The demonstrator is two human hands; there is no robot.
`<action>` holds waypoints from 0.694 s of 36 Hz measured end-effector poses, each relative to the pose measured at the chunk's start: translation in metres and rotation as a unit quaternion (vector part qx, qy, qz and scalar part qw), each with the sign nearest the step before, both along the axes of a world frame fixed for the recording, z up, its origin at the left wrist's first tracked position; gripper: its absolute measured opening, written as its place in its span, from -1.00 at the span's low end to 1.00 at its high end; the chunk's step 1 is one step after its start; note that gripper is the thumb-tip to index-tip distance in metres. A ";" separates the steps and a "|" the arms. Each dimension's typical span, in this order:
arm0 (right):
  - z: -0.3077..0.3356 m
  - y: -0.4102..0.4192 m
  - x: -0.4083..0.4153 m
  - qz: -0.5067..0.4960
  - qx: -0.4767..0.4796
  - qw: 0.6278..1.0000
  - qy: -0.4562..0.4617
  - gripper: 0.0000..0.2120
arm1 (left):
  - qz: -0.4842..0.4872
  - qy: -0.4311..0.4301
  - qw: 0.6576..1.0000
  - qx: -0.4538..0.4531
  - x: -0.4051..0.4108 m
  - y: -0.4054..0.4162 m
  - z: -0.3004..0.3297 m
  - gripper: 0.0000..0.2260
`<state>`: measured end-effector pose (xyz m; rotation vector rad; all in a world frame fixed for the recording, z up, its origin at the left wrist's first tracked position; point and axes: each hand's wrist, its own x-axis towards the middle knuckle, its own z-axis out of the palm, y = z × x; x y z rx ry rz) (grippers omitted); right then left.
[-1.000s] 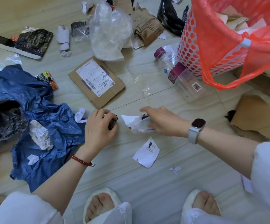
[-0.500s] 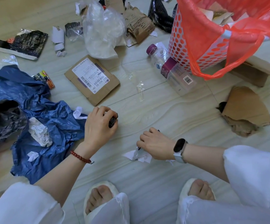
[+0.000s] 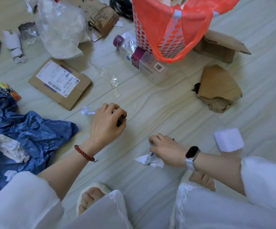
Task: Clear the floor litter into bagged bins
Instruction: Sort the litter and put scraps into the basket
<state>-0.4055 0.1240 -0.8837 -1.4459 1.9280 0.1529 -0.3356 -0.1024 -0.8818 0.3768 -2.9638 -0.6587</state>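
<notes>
Left hand (image 3: pixel 106 124): fingers curled round a small dark crumpled wrapper (image 3: pixel 121 120) — above the pale floor (image 3: pixel 158 106).
Right hand (image 3: pixel 164 150): pinching crumpled white paper scraps (image 3: pixel 149 160) — low, near the floor.

The left hand (image 3: pixel 106 124) reaches forward, fingers curled tight around something small and dark. The right hand (image 3: pixel 164 150), nearer, is held low with its fingers pinching crumpled white scraps.
</notes>
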 end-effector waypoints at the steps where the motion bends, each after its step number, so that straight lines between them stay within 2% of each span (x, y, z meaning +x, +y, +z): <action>1: 0.000 0.001 0.001 -0.001 0.012 1.000 0.001 -0.78 | -0.020 0.002 1.000 -0.003 -0.005 0.002 0.003 -0.90; 4: 0.003 0.006 0.007 0.026 -0.002 1.000 -0.007 -0.73 | -0.048 0.009 0.999 -0.015 -0.018 0.003 0.007 -0.88; 8: -0.010 0.016 0.008 0.058 -0.028 0.997 0.032 -0.59 | -0.024 0.029 0.999 -0.020 -0.028 0.003 0.013 -0.89; 11: -0.003 0.011 0.006 0.060 -0.015 0.998 0.003 -0.69 | -0.002 0.042 0.999 -0.014 -0.029 0.005 0.017 -0.90; 13: 0.001 0.008 0.001 0.013 -0.034 0.999 -0.010 -0.80 | 0.006 0.057 0.998 -0.004 -0.030 0.007 0.022 -0.90; 16: 0.024 0.001 -0.020 -0.142 -0.103 0.984 -0.033 -0.84 | 0.026 0.110 0.993 0.020 -0.042 0.004 0.043 -0.87; 18: 0.051 -0.008 -0.046 -0.247 -0.170 0.952 -0.060 -0.85 | 0.053 0.162 0.985 0.029 -0.056 0.001 0.064 -0.87; 20: 0.085 -0.018 -0.075 -0.344 -0.240 0.901 -0.111 -0.91 | 0.067 0.214 0.974 0.028 -0.074 0.001 0.087 -0.87; 22: 0.127 -0.026 -0.101 -0.392 -0.302 0.855 -0.153 -0.91 | 0.053 0.270 0.961 0.029 -0.093 0.003 0.109 -0.88; 25: 0.186 -0.037 -0.135 -0.449 -0.401 0.774 -0.196 -0.81 | 0.042 0.358 0.932 0.046 -0.126 0.005 0.149 -0.90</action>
